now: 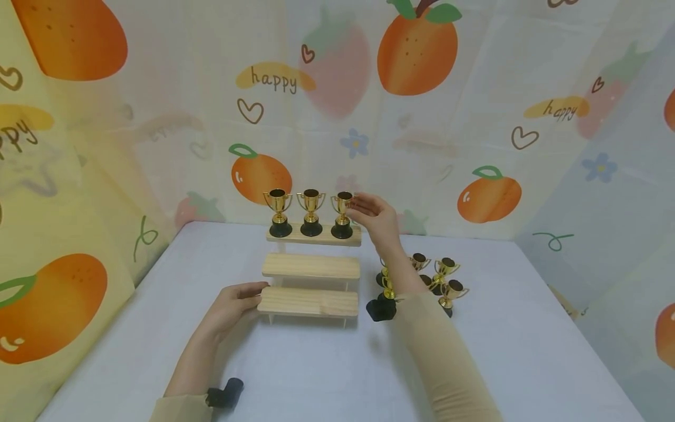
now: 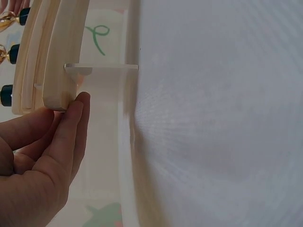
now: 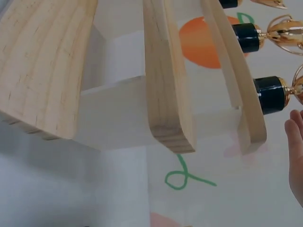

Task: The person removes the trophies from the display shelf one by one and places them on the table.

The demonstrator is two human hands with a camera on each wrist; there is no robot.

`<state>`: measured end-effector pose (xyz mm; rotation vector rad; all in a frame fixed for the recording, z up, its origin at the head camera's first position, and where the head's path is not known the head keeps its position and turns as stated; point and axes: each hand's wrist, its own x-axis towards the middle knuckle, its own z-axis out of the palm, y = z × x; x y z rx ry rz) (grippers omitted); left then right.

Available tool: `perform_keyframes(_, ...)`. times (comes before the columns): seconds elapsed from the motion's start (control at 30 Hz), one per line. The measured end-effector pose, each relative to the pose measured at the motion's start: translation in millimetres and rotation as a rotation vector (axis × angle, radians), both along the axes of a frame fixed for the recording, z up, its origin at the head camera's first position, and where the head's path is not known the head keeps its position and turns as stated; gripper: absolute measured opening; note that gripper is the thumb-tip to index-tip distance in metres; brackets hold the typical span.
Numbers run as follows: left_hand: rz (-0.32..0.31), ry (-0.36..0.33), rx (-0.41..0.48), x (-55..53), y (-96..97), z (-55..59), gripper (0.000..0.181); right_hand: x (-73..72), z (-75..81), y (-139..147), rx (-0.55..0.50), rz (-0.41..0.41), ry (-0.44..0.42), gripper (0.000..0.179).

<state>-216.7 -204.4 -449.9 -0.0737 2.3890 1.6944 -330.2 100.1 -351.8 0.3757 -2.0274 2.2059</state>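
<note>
Three small gold trophy cups with black bases stand upright in a row on the top step of a wooden tiered shelf (image 1: 310,302). My right hand (image 1: 375,218) is at the rightmost trophy (image 1: 343,205), thumb and fingers at its right handle; its base rests on the board. In the right wrist view only part of the right hand (image 3: 296,156) shows, beside that trophy's black base (image 3: 271,95). My left hand (image 1: 230,308) pinches the left end of the lowest step, thumb on one face and fingers on the other, as the left wrist view shows with the board (image 2: 64,56).
Several more trophies (image 1: 445,267) stand on the white table (image 1: 316,375) right of the shelf, partly behind my right forearm. Clear supports (image 2: 102,66) carry the steps. A fruit-printed cloth (image 1: 337,135) hangs behind. A black wrist device (image 1: 225,394) sits at my left cuff.
</note>
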Motion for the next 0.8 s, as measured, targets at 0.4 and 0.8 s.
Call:
perform_keyframes(0.4, 0.000, 0.001, 0.002, 0.8, 1.1, 0.4, 0.044, -0.7, 6.3, -9, 0.031, -0.021, 0.026, 0.042)
perform_keyframes(0.8, 0.002, 0.000, 0.003, 0.3, 1.3, 1.1, 0.043, -1.5, 7.8, -13, 0.109, -0.051, 0.020, 0.041)
